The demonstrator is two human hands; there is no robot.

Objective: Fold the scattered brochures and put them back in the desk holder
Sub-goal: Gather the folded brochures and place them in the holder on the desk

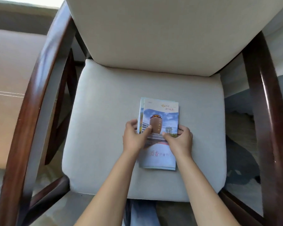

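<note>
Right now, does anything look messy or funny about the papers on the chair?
The brochures sit in a pile on the chair seat, and the pile is uneven: lower ones poke out past the top one along its left edge. The left hand and right hand grip its sides. Nothing looks torn.

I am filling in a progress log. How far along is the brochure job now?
Done: the brochures look folded and lie gathered in one stack on the chair seat. In hand: the left hand and the right hand grip the stack by its two sides, thumbs on the top cover. Left: the stack is not yet in the desk holder; no holder shows in this view.
</note>
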